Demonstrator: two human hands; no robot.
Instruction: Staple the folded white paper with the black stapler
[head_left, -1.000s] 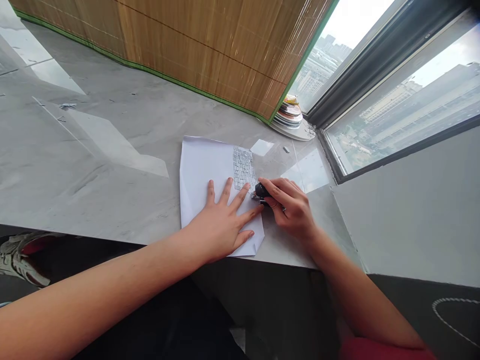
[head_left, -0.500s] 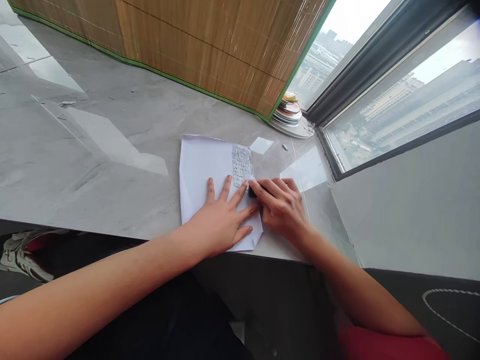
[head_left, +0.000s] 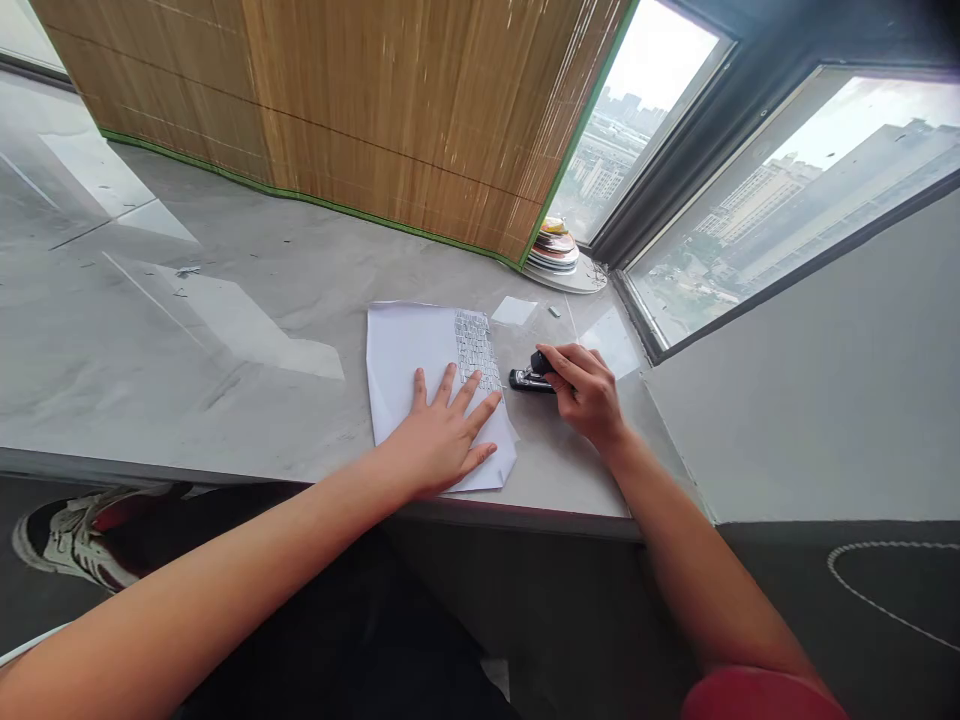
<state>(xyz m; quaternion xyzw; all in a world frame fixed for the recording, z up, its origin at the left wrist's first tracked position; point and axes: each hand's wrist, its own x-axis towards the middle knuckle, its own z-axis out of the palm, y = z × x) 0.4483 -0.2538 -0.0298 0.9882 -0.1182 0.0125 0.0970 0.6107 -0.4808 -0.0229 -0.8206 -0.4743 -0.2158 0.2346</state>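
Observation:
White paper [head_left: 409, 345] lies on the grey marbled sill, close to its front edge. Dense rows of staples [head_left: 474, 345] cover a strip along the paper's right side. My left hand [head_left: 439, 440] rests flat on the paper with its fingers spread, the fingertips just reaching the lower rows. To the right of the paper, my right hand [head_left: 589, 390] is closed around a black stapler [head_left: 531, 380]. The stapler's front end points left and stands a little apart from the paper's edge. My fingers hide its rear part.
A small staple-strip-like piece [head_left: 554, 311] lies beyond the stapler. Stacked round plates or discs [head_left: 556, 255] stand in the window corner. A bamboo blind [head_left: 360, 110] rises along the back. Loose bits [head_left: 187, 271] are scattered at the left. A white wall [head_left: 795, 400] borders the right.
My right hand has drawn the stapler back to the right, off the paper's edge. My left hand stays spread on the paper. The view has tilted slightly.

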